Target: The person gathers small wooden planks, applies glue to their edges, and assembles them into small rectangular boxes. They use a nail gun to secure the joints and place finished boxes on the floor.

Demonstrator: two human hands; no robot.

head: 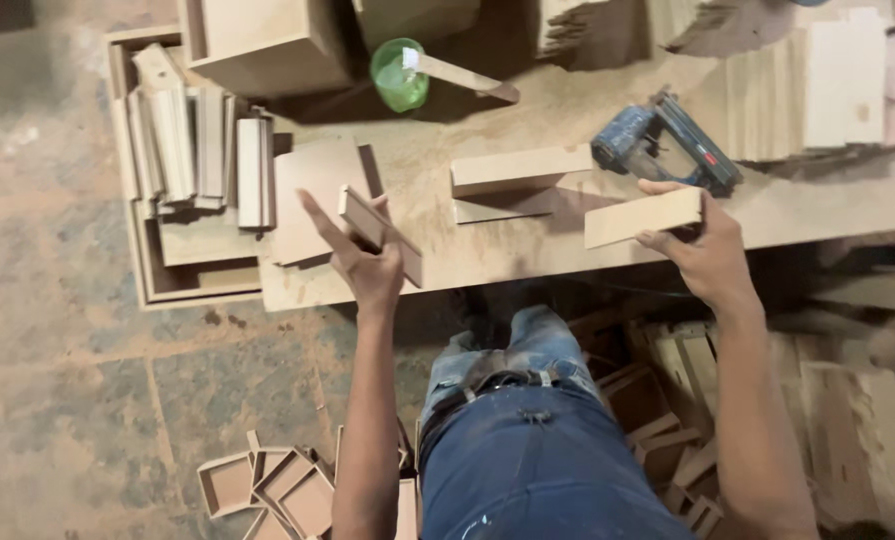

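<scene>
The left hand point(367, 262) has a small flat wooden piece point(379, 232) pinched between thumb and fingers, held up over the front edge of the worktop point(487, 255), with the index finger sticking out straight. The right hand point(705, 252) is closed around one end of a longer wooden strip point(642, 217), which hovers just above the worktop near the blue nail gun point(667, 145). Honestly the grip on that small piece looks loose, only fingertips on it, so I'd guess it could slip and drop off the edge to the floor point(77, 330). The strip is only held at one end too, so it could swing and knock the nail gun just behind it, or bump the two loose boards point(519, 180) lying in the middle. The worktop itself is a dusty sheet of board, pretty crowded: a green cup with a stick in it point(400, 73), stacks of cut strips in a shallow tray point(182, 140) on the left, more stacked panels point(817, 90) on the right. The floor is worn mottled stone, with little wooden frames point(277, 485) and offcuts scattered around the person's legs.
</scene>
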